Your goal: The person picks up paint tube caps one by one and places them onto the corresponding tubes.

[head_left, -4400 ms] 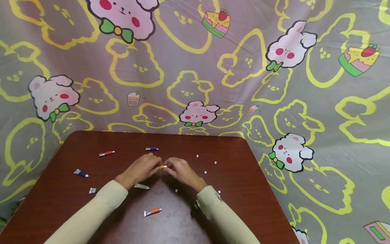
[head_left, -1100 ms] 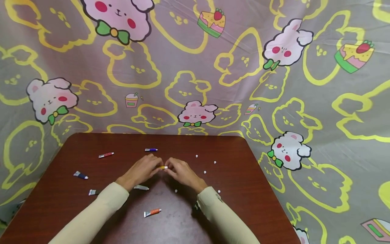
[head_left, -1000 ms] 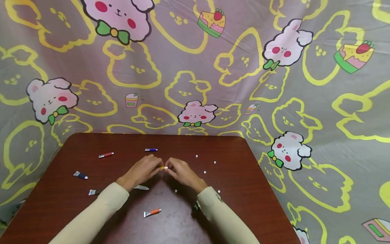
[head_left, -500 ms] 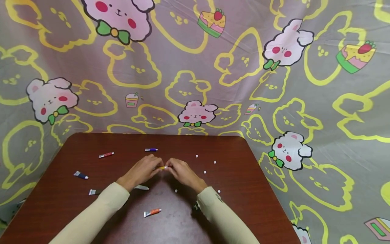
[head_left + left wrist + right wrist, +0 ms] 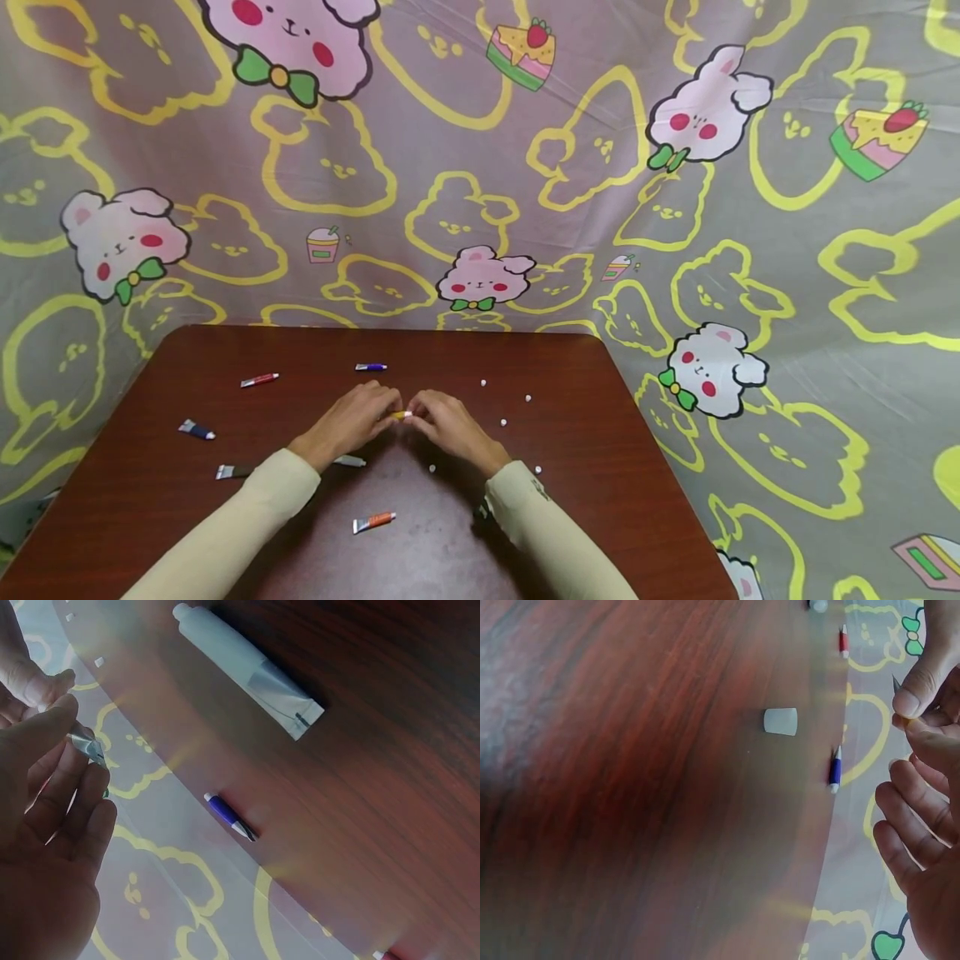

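Over the middle of the table, a small yellow paint tube (image 5: 400,415) with a white end is held between both hands. My left hand (image 5: 356,422) pinches the tube's body; in the left wrist view its silver tail (image 5: 88,744) sticks out between the fingers. At the white end, my right hand (image 5: 453,426) pinches with thumb and fingertips, which partly hide it. A grey-white paint tube (image 5: 351,461) lies beneath the left wrist, partly covered. In the right wrist view a loose white cap (image 5: 781,721) stands on the table near the right hand.
On the brown table (image 5: 450,542) lie an orange tube (image 5: 374,522), a purple tube (image 5: 371,367), a red tube (image 5: 259,380), a navy tube (image 5: 197,429) and a dark tube (image 5: 234,472) beside the left sleeve. Several white caps (image 5: 503,422) are scattered to the right. A patterned cloth (image 5: 480,208) hangs behind.
Both hands stay in nearly the same place, gripping the yellow tube throughout. My right fingertips shift slightly at its white end. The head view drifts a little; the table things have not moved.
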A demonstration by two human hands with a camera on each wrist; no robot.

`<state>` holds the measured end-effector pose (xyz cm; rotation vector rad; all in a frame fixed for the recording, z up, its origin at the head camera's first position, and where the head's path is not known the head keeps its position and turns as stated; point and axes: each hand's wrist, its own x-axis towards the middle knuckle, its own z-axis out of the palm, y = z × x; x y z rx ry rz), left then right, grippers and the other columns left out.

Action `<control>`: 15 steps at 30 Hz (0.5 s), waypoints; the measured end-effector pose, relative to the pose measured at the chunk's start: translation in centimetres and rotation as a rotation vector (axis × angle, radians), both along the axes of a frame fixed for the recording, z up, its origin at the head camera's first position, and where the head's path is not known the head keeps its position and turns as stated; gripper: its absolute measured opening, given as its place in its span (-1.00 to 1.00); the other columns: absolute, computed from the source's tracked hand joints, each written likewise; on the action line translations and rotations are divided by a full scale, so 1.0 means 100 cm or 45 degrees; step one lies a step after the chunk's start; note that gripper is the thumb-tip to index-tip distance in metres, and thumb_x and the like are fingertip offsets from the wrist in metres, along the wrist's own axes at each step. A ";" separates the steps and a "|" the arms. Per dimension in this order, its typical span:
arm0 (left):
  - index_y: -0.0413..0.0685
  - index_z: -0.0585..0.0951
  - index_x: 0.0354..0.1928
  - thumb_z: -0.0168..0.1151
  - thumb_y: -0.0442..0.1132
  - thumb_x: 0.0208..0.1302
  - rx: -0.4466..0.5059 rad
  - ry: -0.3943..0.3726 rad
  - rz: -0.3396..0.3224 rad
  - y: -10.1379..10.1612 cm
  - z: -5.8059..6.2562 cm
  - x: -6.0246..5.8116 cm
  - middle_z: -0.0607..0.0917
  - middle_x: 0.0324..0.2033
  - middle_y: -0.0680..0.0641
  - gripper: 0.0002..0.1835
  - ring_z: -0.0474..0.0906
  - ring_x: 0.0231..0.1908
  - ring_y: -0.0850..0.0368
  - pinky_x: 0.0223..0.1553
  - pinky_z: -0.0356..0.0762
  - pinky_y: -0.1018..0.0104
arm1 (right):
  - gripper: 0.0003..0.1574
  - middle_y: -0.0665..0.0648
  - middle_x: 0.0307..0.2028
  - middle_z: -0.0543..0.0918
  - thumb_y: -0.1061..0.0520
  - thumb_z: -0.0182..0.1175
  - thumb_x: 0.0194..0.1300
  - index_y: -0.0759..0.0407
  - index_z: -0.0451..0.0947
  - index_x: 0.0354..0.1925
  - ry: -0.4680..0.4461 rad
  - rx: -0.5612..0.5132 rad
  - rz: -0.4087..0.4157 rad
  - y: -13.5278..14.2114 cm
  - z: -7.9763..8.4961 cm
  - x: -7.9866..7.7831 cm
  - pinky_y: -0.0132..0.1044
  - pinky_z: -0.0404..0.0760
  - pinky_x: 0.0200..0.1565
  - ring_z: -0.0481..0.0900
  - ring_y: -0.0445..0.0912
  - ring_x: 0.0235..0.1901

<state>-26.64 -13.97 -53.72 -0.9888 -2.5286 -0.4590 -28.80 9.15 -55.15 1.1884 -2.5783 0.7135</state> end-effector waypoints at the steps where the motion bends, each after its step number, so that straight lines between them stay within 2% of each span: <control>1: -0.02 0.66 -0.21 0.67 -0.29 0.18 -0.004 0.007 0.004 0.000 0.000 0.000 0.78 -0.32 0.05 -0.70 0.58 -0.27 0.10 -0.16 0.60 0.13 | -0.81 0.03 -0.15 0.77 0.04 0.38 0.54 0.12 0.66 -0.04 -0.008 0.005 -0.008 0.000 0.000 0.000 -0.37 0.71 -0.04 0.77 -0.16 -0.13; 10: 0.01 0.65 -0.22 0.66 -0.23 0.20 -0.069 0.009 0.060 -0.004 -0.004 -0.002 0.77 -0.35 0.04 -0.71 0.60 -0.29 0.05 -0.19 0.61 0.11 | -0.74 0.04 -0.10 0.77 0.02 0.46 0.47 0.11 0.67 -0.01 -0.064 0.021 -0.039 0.006 0.000 0.005 -0.40 0.71 -0.02 0.80 -0.14 -0.09; 15: 0.01 0.65 -0.25 0.66 -0.24 0.19 -0.079 -0.005 0.069 -0.007 -0.008 -0.003 0.77 -0.37 0.03 -0.71 0.60 -0.30 0.03 -0.19 0.61 0.08 | -0.71 0.03 -0.09 0.77 -0.01 0.46 0.47 0.11 0.69 0.01 -0.046 0.064 -0.048 0.010 -0.001 0.006 -0.36 0.72 0.00 0.79 -0.16 -0.08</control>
